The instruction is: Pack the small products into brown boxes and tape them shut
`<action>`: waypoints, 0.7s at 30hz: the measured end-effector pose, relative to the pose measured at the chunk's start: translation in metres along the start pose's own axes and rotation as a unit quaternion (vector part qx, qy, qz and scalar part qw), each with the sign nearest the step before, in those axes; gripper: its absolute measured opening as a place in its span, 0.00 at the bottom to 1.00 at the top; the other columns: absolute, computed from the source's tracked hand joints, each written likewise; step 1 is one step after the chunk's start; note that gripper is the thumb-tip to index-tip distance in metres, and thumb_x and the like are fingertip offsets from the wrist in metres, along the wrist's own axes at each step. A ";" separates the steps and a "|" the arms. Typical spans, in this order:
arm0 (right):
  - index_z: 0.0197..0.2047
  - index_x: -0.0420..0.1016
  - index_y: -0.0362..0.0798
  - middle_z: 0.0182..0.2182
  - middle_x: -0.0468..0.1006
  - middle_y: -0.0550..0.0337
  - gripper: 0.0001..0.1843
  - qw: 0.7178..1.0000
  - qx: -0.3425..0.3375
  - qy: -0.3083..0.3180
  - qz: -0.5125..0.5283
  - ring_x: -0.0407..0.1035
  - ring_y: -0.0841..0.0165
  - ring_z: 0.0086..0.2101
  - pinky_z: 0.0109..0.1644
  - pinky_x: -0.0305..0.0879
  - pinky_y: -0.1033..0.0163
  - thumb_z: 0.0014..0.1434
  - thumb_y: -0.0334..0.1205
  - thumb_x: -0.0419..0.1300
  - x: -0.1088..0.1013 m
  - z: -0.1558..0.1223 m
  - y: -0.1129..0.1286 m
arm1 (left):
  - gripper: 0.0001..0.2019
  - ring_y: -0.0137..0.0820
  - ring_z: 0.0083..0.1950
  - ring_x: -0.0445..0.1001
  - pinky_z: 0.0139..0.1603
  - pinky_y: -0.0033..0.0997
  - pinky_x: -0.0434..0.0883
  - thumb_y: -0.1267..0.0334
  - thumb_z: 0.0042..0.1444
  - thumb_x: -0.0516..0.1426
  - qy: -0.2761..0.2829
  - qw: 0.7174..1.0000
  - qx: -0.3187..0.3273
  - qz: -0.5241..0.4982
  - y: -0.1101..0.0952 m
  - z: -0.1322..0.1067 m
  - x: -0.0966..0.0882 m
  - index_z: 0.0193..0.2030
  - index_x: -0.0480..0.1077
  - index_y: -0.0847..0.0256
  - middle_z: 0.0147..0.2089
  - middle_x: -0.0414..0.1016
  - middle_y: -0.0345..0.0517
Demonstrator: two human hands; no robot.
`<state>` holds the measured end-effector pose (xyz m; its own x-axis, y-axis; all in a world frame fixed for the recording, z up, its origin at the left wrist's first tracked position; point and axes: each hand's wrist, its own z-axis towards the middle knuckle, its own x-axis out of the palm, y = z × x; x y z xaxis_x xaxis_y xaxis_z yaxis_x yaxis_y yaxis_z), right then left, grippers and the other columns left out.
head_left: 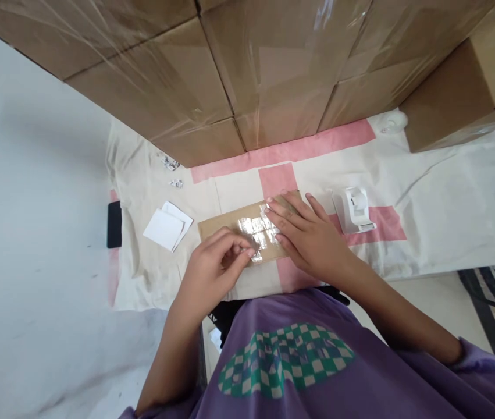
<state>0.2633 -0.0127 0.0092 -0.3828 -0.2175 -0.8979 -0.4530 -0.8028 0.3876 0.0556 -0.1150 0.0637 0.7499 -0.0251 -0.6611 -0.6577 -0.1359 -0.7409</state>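
Cardboard strip (pixel 218 226) carrying shiny squares (pixel 253 228) lies on the cloth (pixel 426 192) under both hands. The right hand (pixel 310 235) lies spread flat on it. The left hand (pixel 216 262) pinches one square at the near edge, seemingly peeling or laying it, so the strip needs steady pressure. A tape dispenser (pixel 354 210) sits right of the hands and white cards (pixel 166 228) left.

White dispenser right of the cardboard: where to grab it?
Take the white dispenser from above, probably, fingers across its narrow body: it stands free on the cloth, close beside the right hand.
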 end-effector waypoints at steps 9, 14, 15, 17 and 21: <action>0.67 0.69 0.41 0.70 0.65 0.52 0.23 1.000 -0.009 -0.016 0.019 0.54 0.49 0.70 0.72 0.53 0.38 0.73 0.37 0.47 0.003 0.001 -0.004 | 0.06 0.24 0.33 0.66 0.37 0.28 0.64 0.62 0.59 0.66 -0.019 0.999 -0.006 0.036 0.013 0.017 0.009 0.40 0.74 0.56 0.35 0.69 0.35; 0.66 0.69 0.41 0.70 0.65 0.53 0.23 0.999 -0.015 -0.024 0.031 0.53 0.49 0.70 0.71 0.54 0.39 0.73 0.37 0.47 0.003 0.000 -0.006 | 0.05 0.25 0.34 0.66 0.36 0.30 0.63 0.60 0.65 0.62 -0.014 1.000 -0.010 0.004 0.015 0.016 0.008 0.37 0.74 0.56 0.34 0.70 0.37; 0.66 0.69 0.42 0.70 0.65 0.53 0.23 0.999 -0.013 -0.024 0.034 0.54 0.49 0.70 0.70 0.55 0.40 0.73 0.37 0.47 0.003 0.000 -0.006 | 0.06 0.26 0.34 0.66 0.36 0.30 0.63 0.61 0.65 0.62 -0.012 1.000 -0.005 -0.016 0.015 0.014 0.007 0.36 0.73 0.57 0.34 0.70 0.37; 0.66 0.69 0.43 0.70 0.66 0.53 0.23 0.999 -0.008 -0.026 0.039 0.54 0.50 0.70 0.70 0.55 0.40 0.73 0.37 0.48 0.003 0.000 -0.006 | 0.06 0.26 0.34 0.67 0.34 0.30 0.63 0.64 0.64 0.62 0.002 0.998 0.016 -0.068 0.016 0.008 0.004 0.35 0.73 0.57 0.33 0.70 0.39; 0.67 0.69 0.43 0.70 0.65 0.53 0.23 0.998 -0.003 -0.026 0.049 0.53 0.50 0.71 0.70 0.55 0.42 0.74 0.37 0.48 0.003 0.000 -0.006 | 0.07 0.29 0.34 0.66 0.35 0.32 0.64 0.65 0.63 0.63 -0.017 0.966 0.127 -0.226 0.016 -0.007 -0.010 0.34 0.71 0.59 0.31 0.68 0.40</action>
<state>0.2651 -0.0090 0.0045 -0.4657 -0.2659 -0.8440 -0.4072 -0.7824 0.4712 0.0384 -0.1236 0.0589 0.9646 0.0133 -0.2636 -0.2632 0.1215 -0.9571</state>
